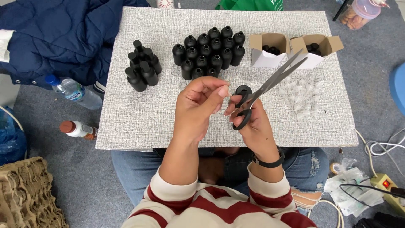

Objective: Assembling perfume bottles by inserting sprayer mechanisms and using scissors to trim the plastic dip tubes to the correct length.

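Head view, hands: left hand raised over the bench, its fingers pinched together on something too small to make out; right hand just beside it, fingers clamped through the loops of the scissors.
Head view, scissors: black handles, grey blades slightly apart, tips pointing up and to the right, toward the boxes.
Head view, bottles: a block of capped black bottles stands upright at the far middle of the bench; a smaller cluster with narrow necks stands to its left, apart from the block.
Head view, boxes: two open white cartons at the far right of the bench, side by side, each holding dark parts.
Head view, clear parts: a loose scatter of small clear pieces lies on the bench below the boxes, just right of the blades.
Head view, surroundings: blue jacket at upper left; two plastic drink bottles on the floor left of the bench; power strip and cables at lower right.
Head view, wearer: striped sleeves, black wristband on the right wrist.
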